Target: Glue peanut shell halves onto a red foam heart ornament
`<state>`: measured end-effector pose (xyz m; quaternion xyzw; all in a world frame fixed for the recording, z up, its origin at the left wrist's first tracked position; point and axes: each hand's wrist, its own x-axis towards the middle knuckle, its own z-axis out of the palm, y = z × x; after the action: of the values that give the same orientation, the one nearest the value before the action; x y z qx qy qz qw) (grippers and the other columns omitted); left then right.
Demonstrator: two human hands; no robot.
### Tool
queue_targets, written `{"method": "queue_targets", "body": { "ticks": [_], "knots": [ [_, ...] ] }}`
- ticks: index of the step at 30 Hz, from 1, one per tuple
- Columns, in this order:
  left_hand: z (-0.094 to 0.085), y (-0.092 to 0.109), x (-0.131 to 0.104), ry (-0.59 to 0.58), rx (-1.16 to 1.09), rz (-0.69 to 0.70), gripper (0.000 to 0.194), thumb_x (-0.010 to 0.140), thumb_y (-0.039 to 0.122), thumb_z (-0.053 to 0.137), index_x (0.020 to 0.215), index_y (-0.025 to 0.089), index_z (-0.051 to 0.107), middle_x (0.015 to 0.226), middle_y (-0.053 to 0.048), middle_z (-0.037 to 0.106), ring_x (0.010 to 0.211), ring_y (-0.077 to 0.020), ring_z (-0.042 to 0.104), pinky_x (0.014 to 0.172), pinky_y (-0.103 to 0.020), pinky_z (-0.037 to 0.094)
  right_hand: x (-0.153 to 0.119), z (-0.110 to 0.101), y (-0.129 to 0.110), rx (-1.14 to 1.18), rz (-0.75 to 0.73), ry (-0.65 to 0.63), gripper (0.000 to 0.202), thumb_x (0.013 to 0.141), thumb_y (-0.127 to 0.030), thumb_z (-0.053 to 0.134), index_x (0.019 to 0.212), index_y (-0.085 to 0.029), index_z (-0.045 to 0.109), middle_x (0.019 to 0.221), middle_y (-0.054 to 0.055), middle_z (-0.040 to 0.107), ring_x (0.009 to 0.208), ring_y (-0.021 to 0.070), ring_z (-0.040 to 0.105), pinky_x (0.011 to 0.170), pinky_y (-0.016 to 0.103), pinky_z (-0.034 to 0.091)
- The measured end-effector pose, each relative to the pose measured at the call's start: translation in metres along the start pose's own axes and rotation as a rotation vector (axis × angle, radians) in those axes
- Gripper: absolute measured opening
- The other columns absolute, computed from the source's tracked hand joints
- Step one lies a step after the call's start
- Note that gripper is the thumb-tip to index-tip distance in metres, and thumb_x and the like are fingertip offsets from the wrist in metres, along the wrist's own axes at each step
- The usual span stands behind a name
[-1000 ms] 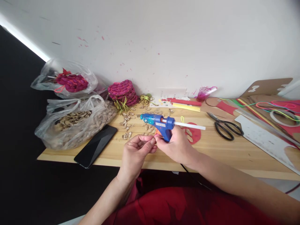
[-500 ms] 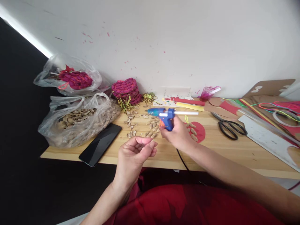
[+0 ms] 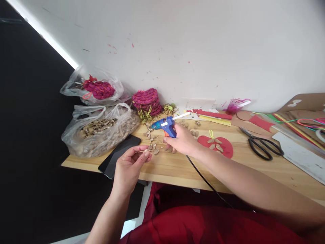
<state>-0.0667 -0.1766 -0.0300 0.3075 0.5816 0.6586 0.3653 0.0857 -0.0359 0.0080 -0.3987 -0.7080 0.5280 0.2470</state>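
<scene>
My right hand (image 3: 183, 138) is wrapped round the handle of a blue hot glue gun (image 3: 166, 126), a white glue stick (image 3: 181, 116) poking from its back. The nozzle points left, above scattered peanut shells (image 3: 156, 151). My left hand (image 3: 133, 164) is closed in a pinch at the near side of those shells, with what looks like a pale peanut shell (image 3: 146, 151) at its fingertips, mostly covered by them. To the right of my right hand lies a red apple-shaped cutout (image 3: 228, 146) with a yellow-green loop and several peanut shells on it.
Plastic bags (image 3: 76, 140) of shells and a dark phone (image 3: 119, 154) are at the left. Behind stand stacked magenta pieces (image 3: 146, 101). Black-handled scissors (image 3: 262, 145) and a white board (image 3: 302, 154) lie right. The gun's black cord (image 3: 203, 178) drops over the table's front edge.
The view has shifted leftward. My left hand has moved left, away from the glue gun, to the loose shells. The glue gun stays in my right hand, its nozzle tilted further down.
</scene>
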Motion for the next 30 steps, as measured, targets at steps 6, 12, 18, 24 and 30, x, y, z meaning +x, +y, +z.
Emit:
{"method": "queue_targets", "body": {
  "ticks": [6, 12, 18, 24, 30],
  "knots": [
    [0.006, -0.003, -0.002, -0.086, 0.168, 0.003, 0.030, 0.074, 0.034, 0.083, 0.097, 0.017, 0.074, 0.089, -0.005, 0.075, 0.078, -0.0159, 0.069, 0.075, -0.026, 0.057, -0.021, -0.025, 0.000, 0.171, 0.037, 0.036, 0.025, 0.081, -0.029, 0.071, 0.094, -0.020, 0.052, 0.062, -0.005, 0.062, 0.048, 0.0108, 0.062, 0.039, 0.019, 0.044],
    [0.033, -0.011, -0.003, -0.274, 0.146, 0.006, 0.021, 0.079, 0.030, 0.078, 0.095, 0.018, 0.071, 0.085, -0.002, 0.071, 0.075, -0.0129, 0.066, 0.071, -0.023, 0.055, -0.063, -0.077, 0.008, 0.443, 0.202, -0.022, 0.029, 0.080, -0.032, 0.074, 0.098, -0.021, 0.055, 0.087, 0.004, 0.073, 0.057, 0.0129, 0.068, 0.038, 0.017, 0.037],
    [0.067, -0.019, -0.004, -0.369, 0.095, -0.095, 0.025, 0.080, 0.033, 0.078, 0.097, 0.017, 0.074, 0.091, -0.004, 0.072, 0.073, -0.0132, 0.068, 0.073, -0.025, 0.057, -0.084, -0.094, 0.022, 0.450, 0.220, 0.066, 0.031, 0.077, -0.035, 0.077, 0.095, -0.019, 0.057, 0.077, 0.000, 0.068, 0.055, 0.0111, 0.065, 0.039, 0.018, 0.038],
    [0.104, -0.015, -0.010, -0.403, -0.046, -0.165, 0.026, 0.076, 0.032, 0.081, 0.090, 0.016, 0.067, 0.085, -0.001, 0.069, 0.077, -0.0140, 0.070, 0.074, -0.026, 0.060, -0.089, -0.079, 0.038, 0.445, 0.137, 0.095, 0.042, 0.072, -0.028, 0.081, 0.103, -0.020, 0.055, 0.081, 0.000, 0.068, 0.059, 0.0134, 0.068, 0.042, 0.020, 0.045],
    [0.123, -0.022, -0.014, -0.449, -0.115, -0.266, 0.031, 0.074, 0.032, 0.083, 0.091, 0.015, 0.063, 0.083, -0.004, 0.073, 0.074, -0.0150, 0.072, 0.071, -0.026, 0.060, -0.090, -0.070, 0.047, 0.406, 0.105, 0.116, 0.032, 0.076, -0.025, 0.077, 0.093, -0.019, 0.052, 0.079, -0.002, 0.067, 0.058, 0.0105, 0.067, 0.040, 0.017, 0.045]
  ]
}}
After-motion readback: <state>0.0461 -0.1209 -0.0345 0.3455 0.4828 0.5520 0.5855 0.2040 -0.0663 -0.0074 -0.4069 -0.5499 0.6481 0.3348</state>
